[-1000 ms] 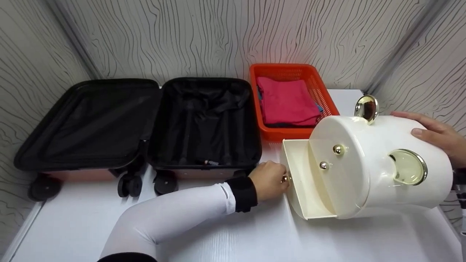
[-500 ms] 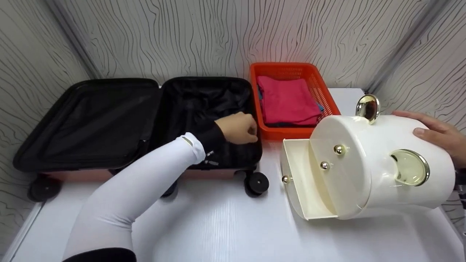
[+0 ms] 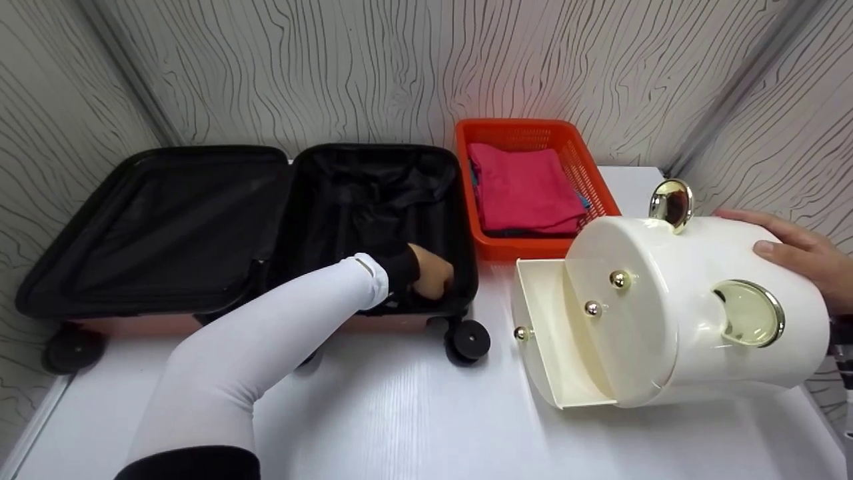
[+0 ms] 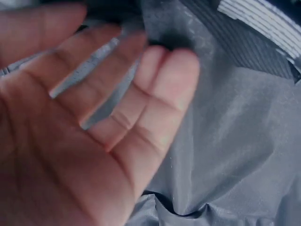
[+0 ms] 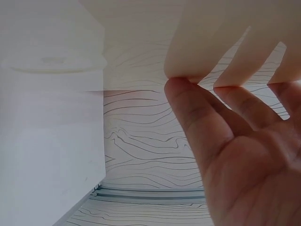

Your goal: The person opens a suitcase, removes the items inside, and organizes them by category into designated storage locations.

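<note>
My left hand (image 3: 433, 272) reaches into the right half of an open black-lined suitcase (image 3: 380, 200), near its front right corner. In the left wrist view, the left hand's slightly bent fingers (image 4: 164, 84) hold nothing visible and lie over the grey-looking lining (image 4: 230, 136). My right hand (image 3: 800, 250) rests on the far end of a white, round-fronted drawer organizer (image 3: 726, 260). The right wrist view has the fingertips (image 5: 181, 87) touching its smooth, reflective surface. One drawer (image 3: 566, 333) is pulled out, and its inside looks bare. Gold knobs (image 3: 619, 279) stick out from the front.
A red plastic basket (image 3: 513, 250) with a folded pink cloth (image 3: 526, 190) stands behind the organizer. The suitcase's other half (image 3: 153, 227) lies flat at the left. Its black wheels (image 3: 468, 341) face the front of the white table (image 3: 386, 407). Patterned panels enclose the back and sides.
My left hand has let go of the pulled-out drawer's knob, moved left over the suitcase and gone down into it. The right hand has stayed on the organizer.
</note>
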`<state>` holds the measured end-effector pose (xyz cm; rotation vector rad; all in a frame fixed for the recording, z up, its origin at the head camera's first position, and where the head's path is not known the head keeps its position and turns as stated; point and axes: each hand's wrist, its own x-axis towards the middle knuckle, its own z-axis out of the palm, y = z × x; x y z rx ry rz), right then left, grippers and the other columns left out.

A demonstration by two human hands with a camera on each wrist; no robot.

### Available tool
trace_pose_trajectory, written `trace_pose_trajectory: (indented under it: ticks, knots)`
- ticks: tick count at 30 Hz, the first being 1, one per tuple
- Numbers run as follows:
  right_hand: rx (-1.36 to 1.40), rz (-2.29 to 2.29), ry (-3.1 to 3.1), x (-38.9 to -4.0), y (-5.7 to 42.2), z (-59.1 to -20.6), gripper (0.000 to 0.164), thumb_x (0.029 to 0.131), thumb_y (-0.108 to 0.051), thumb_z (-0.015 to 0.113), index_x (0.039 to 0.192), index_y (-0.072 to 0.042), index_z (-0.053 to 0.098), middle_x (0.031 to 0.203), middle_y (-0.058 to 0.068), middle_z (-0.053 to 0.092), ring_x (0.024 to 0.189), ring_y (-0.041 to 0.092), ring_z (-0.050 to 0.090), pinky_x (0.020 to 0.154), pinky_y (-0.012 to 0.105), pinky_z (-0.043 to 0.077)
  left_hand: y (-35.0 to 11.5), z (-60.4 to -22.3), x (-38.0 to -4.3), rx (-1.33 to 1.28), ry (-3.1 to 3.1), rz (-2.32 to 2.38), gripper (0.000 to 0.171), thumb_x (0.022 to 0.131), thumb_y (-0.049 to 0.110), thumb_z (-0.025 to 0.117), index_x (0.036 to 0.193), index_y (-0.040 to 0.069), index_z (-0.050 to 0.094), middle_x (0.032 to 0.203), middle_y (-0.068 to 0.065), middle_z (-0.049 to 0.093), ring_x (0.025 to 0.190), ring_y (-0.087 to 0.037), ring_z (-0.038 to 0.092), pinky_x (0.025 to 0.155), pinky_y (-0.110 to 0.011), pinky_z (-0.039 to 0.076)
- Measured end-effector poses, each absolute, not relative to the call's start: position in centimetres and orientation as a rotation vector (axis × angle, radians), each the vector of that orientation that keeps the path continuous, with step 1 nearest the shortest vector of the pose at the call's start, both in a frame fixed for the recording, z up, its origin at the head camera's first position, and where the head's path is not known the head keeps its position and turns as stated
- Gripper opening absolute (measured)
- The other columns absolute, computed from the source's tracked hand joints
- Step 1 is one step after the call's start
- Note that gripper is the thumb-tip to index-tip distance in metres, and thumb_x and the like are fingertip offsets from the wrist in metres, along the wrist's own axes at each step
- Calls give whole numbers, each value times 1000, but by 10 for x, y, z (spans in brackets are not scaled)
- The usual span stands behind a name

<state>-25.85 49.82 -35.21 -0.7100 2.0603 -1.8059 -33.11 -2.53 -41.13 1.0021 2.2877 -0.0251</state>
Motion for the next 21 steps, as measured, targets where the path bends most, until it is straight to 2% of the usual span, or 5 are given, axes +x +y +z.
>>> trace_pose_trajectory:
  ticks: [3, 5, 8, 14, 21]
  knots:
    - [-701, -1805, 2065, -259, 498, -352, 65, 110, 11, 23, 167, -14, 43, 145, -2, 69, 108, 16, 80, 73, 32, 66, -26, -413, -331, 964, 2241, 36, 13, 98, 5, 54, 95, 9, 66, 94, -7, 66, 86, -20, 60, 76, -29, 49]
    - [-694, -1807, 2066, -259, 498, -351, 65, 110, 10, 23, 167, -14, 43, 145, -3, 69, 109, 15, 79, 73, 31, 66, -28, -414, -333, 919, 2218, 104, 15, 99, 5, 53, 92, 10, 64, 83, -6, 65, 75, -17, 62, 67, -26, 51]
    - [-703, -1802, 2066, -260, 497, -351, 65, 110, 11, 23, 167, -14, 43, 146, -3, 69, 110, 15, 79, 74, 31, 66, -39, -411, -337, 833, 2208, 207, 14, 100, 6, 56, 96, 7, 69, 75, -5, 65, 66, -16, 63, 56, -26, 52]
    - [-672, -1801, 2087, -260, 495, -351, 64, 110, 10, 24, 167, -14, 44, 143, -3, 70, 106, 16, 80, 70, 32, 66, -74, -400, -347, 671, 2176, 113, 29, 101, 20, 69, 118, -2, 77, 91, -9, 76, 78, -18, 70, 71, -27, 57]
    - [-598, -1784, 2200, -259, 495, -347, 65, 110, 10, 28, 164, -18, 49, 137, -5, 73, 96, 16, 82, 63, 33, 65, -91, -406, -345, 775, 2059, -53, 34, 101, 21, 60, 120, 2, 80, 117, -16, 81, 96, -18, 71, 87, -28, 56]
